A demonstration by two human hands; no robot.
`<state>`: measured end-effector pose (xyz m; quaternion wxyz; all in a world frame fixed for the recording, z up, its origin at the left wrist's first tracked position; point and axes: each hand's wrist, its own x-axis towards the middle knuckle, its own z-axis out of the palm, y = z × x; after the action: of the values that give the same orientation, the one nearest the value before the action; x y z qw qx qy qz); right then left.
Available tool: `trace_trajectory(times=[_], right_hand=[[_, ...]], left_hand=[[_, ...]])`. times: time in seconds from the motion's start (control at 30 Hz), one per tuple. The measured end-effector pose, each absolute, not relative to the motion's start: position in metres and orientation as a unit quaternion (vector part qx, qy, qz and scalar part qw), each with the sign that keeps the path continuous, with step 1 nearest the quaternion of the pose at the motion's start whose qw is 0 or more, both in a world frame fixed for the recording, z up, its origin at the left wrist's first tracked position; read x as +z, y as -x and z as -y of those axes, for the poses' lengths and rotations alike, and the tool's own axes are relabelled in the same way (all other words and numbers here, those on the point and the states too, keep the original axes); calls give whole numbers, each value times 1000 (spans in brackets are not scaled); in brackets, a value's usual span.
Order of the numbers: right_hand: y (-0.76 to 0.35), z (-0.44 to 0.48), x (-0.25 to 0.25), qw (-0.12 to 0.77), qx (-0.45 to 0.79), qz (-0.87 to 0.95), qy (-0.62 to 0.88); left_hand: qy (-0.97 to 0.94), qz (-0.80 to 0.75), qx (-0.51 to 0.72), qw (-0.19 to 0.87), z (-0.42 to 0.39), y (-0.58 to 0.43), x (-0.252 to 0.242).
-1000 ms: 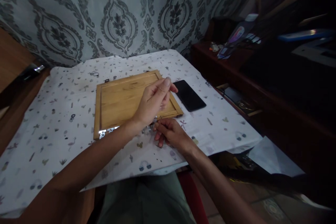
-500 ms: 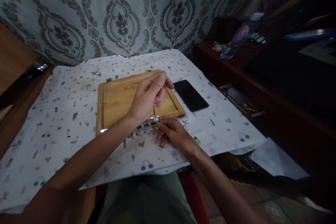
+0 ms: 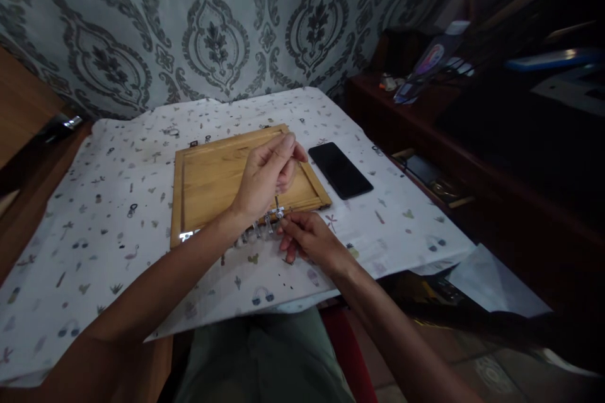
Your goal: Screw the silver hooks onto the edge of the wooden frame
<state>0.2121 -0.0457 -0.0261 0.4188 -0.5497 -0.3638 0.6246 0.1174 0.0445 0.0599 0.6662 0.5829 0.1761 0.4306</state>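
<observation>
My left hand (image 3: 267,173) is closed above the near right part of a wooden board (image 3: 212,179) with a raised border. From under its fist a thin dark shaft (image 3: 276,201), like a screwdriver's, points down to the board's near edge; any handle is hidden inside the fingers. Along that edge hangs a row of small silver metal hooks or clips (image 3: 268,224), partly behind my left wrist. My right hand (image 3: 307,239) is closed at the row's right end, its thumb and forefinger pinching the silver end piece (image 3: 280,214). The other fingers curl beneath.
Right of the board lies a black phone (image 3: 340,170). A patterned white cloth (image 3: 401,233) covers the table, which meets a papered wall. A dark red cabinet (image 3: 378,110) at right carries a clear bottle (image 3: 430,63); an open drawer (image 3: 432,179) juts out below.
Both hands keep the same grip and place at the board's near edge. The whole view has shifted slightly, and a bit more of the thin shaft shows.
</observation>
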Motion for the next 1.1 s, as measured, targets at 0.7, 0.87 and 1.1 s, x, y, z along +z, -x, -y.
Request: trace_trajectory(times=[0.7,0.87,1.1], right_hand=[[-211,47,-17,414,617,362,564],[-211,46,-20,419,615,364,561],[-212,45,-24,419,618,368,553]], left_hand=[[-648,-214,404,609,-42,-120,63],[-576,-218,428,661,-42,-124,61],[-585,-174,423,670,-47,-127,57]])
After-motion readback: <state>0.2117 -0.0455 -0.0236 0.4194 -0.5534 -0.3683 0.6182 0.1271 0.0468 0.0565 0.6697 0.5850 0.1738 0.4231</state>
